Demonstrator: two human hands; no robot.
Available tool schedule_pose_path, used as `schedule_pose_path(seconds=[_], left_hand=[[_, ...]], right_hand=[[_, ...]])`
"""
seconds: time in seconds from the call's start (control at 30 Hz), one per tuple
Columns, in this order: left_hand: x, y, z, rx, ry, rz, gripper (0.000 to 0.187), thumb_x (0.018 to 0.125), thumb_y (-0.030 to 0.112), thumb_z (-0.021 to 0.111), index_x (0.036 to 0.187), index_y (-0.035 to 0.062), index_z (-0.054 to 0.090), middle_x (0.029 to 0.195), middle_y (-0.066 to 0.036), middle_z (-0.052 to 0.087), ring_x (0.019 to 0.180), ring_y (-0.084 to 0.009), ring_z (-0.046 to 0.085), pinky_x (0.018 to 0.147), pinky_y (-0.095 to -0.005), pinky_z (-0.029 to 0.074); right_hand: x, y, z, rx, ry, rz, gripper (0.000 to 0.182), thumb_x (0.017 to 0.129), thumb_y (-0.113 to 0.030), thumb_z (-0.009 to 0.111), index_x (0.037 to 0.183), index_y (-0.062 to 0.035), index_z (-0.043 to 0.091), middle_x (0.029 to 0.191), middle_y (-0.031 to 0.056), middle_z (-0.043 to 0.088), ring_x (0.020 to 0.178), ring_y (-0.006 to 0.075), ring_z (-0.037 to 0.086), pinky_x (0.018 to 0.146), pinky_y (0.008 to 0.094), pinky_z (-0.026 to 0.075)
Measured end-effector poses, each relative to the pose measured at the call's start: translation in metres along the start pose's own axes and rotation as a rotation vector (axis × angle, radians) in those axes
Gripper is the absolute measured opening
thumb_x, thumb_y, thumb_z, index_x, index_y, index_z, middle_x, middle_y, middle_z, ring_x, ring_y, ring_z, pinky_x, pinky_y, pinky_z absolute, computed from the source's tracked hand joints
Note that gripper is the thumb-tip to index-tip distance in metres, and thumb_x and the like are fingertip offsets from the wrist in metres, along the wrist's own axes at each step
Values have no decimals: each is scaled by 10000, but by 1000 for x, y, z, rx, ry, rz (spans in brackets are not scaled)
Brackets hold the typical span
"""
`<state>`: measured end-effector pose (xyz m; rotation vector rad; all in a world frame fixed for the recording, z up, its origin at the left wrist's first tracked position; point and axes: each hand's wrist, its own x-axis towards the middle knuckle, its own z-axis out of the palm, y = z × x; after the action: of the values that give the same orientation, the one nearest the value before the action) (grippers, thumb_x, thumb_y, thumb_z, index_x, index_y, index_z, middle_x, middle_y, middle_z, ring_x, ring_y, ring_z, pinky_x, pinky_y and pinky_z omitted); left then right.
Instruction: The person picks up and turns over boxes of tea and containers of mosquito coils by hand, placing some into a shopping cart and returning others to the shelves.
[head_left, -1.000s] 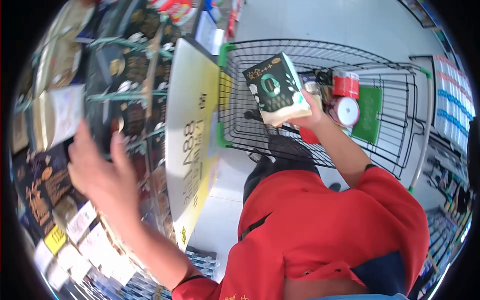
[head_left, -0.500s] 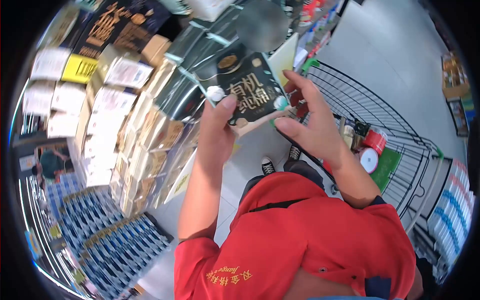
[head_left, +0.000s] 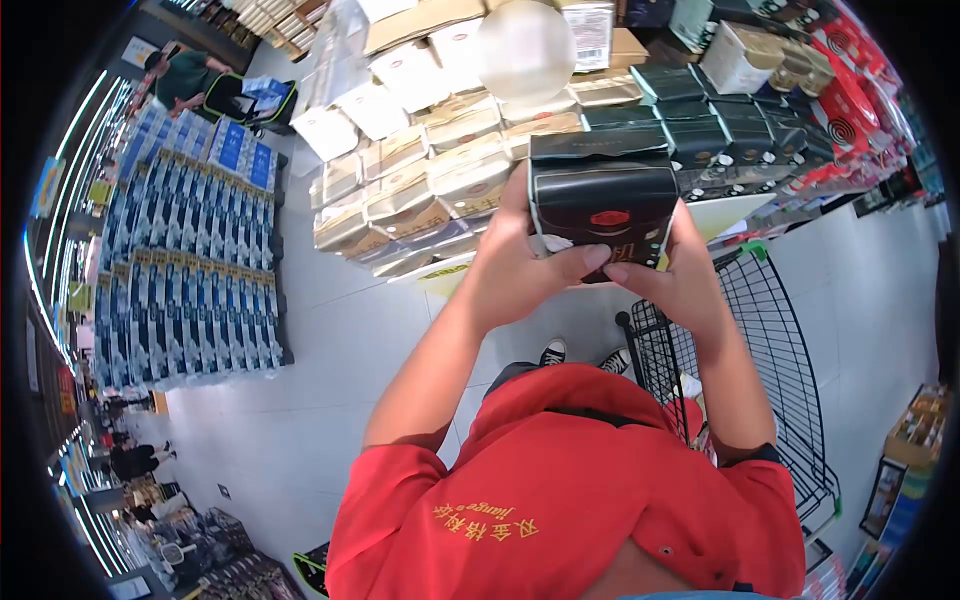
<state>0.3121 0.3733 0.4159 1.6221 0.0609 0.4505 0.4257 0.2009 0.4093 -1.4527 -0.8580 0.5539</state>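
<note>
Between both hands I hold a dark green package (head_left: 605, 190) with a red emblem and gold lettering on its front. My left hand (head_left: 520, 262) wraps its left side, the thumb pressed on the lower front. My right hand (head_left: 680, 275) grips the right side, its thumb close to the left one. Most fingers are hidden behind the package. Just past it, similar dark green packages (head_left: 695, 140) sit stacked on the display, beside rows of beige packages (head_left: 470, 165).
A black wire shopping cart (head_left: 775, 310) with green corners stands at my right, partly behind my forearm. Blue-and-white cartons (head_left: 190, 310) are piled on the left. A person (head_left: 180, 75) is beside another cart at the upper left. Red packages (head_left: 850, 100) fill the display's right end.
My view has swung to the right. The package has turned from its flat lettered face to show its end, and my right hand, apart from it before, now grips it.
</note>
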Motion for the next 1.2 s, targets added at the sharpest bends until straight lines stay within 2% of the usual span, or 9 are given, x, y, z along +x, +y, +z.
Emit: schedule_pose_path(seconds=[0.23, 0.33, 0.5, 0.77, 0.9, 0.97, 1.03, 1.1, 1.2], left_hand=[[-43, 25, -90, 99, 236, -19, 910, 693, 60, 843, 1438, 22, 321, 1225, -130, 604, 1099, -215, 608, 952, -352, 503], [-49, 43, -132, 681, 430, 168, 1167, 655, 120, 883, 1540, 27, 128, 1396, -223, 476, 1272, -283, 494, 1062, -386, 415], [-35, 78, -200, 1115, 381, 290, 990, 623, 211, 901, 1465, 69, 401, 1426, -169, 471, 1295, -270, 481, 1101, -371, 366], [-7, 58, -263, 1198, 217, 189, 806, 644, 212, 880, 1345, 32, 524, 1300, -158, 563, 1213, -303, 537, 1039, -373, 426], [-4, 33, -276, 1231, 301, 195, 755, 672, 219, 862, 1332, 45, 540, 1290, -161, 576, 1188, -336, 547, 1011, -386, 437], [-7, 29, -278, 1238, 302, 228, 751, 680, 202, 858, 1337, 43, 532, 1304, -179, 564, 1200, -346, 539, 1025, -390, 421], [-10, 32, -270, 1297, 300, 282, 747, 694, 194, 849, 1342, 28, 517, 1322, -198, 546, 1226, -360, 517, 1036, -403, 409], [-16, 37, -256, 1527, 393, 367, 731, 711, 188, 838, 1339, 10, 509, 1335, -219, 527, 1244, -375, 499, 1048, -419, 393], [-26, 38, -232, 1368, 548, 503, 578, 834, 174, 765, 1330, 1, 522, 1345, -193, 531, 1225, -327, 511, 1062, -425, 364]], right_hand=[[65, -10, 80, -315, -203, -110, 801, 690, -208, 838, 1365, -31, 444, 1236, 202, 579, 1180, 358, 544, 1011, 414, 429], [108, -9, 122, -300, -251, -254, 780, 697, -250, 830, 1338, -7, 458, 1196, 220, 594, 1157, 360, 553, 981, 419, 441], [151, -14, 178, -348, -246, -262, 755, 720, -348, 820, 1261, 35, 459, 1143, 237, 608, 1091, 364, 595, 934, 431, 460], [171, -6, 202, -653, -157, -350, 832, 779, -387, 757, 1398, 8, 368, 1256, 227, 570, 1191, 353, 546, 997, 421, 438], [145, -27, 155, -516, -227, -483, 565, 838, -346, 716, 1252, 7, 565, 1161, 180, 641, 1124, 296, 600, 942, 387, 482], [110, -80, 106, -205, -437, 5, 415, 873, -321, 685, 1138, -2, 666, 1044, 94, 646, 959, 185, 640, 920, 321, 486], [93, -102, 56, -122, -330, -291, 314, 896, -289, 676, 1062, -23, 698, 989, 26, 655, 881, 121, 636, 857, 284, 499], [73, -89, 22, -123, -223, -242, 316, 897, -291, 674, 1064, -24, 696, 987, 27, 655, 878, 121, 635, 854, 283, 499], [26, -76, -31, -124, -4, -182, 321, 901, -298, 666, 1068, -25, 692, 983, 28, 655, 871, 121, 633, 844, 281, 499]])
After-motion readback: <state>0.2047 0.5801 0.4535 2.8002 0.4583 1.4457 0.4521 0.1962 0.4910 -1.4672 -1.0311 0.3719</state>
